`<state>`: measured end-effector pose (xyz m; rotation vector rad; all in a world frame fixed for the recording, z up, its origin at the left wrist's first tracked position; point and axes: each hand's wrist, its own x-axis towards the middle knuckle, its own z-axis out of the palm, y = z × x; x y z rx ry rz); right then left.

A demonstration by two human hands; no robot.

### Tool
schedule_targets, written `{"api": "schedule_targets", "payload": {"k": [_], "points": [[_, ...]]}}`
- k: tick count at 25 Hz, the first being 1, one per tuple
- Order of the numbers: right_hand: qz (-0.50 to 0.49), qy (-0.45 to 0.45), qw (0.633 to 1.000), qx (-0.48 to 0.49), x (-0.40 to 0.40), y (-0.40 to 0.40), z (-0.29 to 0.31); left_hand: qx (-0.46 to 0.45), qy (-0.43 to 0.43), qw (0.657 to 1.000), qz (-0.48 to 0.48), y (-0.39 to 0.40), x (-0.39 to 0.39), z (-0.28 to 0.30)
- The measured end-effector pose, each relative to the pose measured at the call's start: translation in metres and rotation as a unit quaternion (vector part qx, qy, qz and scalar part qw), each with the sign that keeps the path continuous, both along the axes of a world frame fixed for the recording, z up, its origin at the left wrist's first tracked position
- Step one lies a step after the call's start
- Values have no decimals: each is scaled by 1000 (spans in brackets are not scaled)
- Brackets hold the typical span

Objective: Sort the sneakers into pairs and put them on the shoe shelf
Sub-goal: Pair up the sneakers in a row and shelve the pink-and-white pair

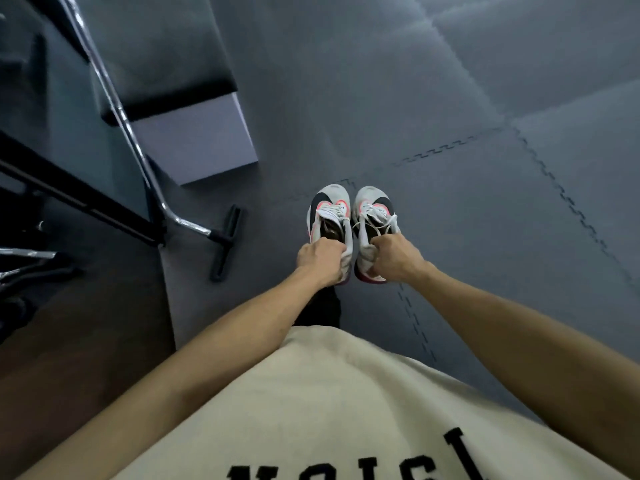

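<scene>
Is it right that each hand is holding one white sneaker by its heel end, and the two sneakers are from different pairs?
Not quite. In the head view the left hand and right hand each grip a sneaker at the heel end, but the left sneaker and right sneaker match: both white with black and pink markings.

A chrome rack frame [114, 98] stands on grey floor mats [450, 98] (interlocking).

A dark grey floor [450, 98] of interlocking foam mats fills the frame, with a pale box [197, 143] at upper left and a chrome rack's black foot [227, 242] at middle left resting on it.
</scene>
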<state>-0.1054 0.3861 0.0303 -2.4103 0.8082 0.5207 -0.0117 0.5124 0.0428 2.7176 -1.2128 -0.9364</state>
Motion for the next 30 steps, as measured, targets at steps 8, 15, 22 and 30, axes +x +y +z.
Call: {"api": "schedule_targets", "payload": {"k": [8,15,22,30], "points": [[-80,11,997,-4,113,-150,3,0,5,997,-79,-165,137,-3],[-107,-6,994,-6,218,-264,15,-4,-7,994,-107,-290,250,4],[-82,-13,997,3,338,-414,8,-14,-20,996,-84,-431,363,3],[-10,-23,1000,2,487,-562,29,-23,-21,1000,-1,-564,493,23]]}}
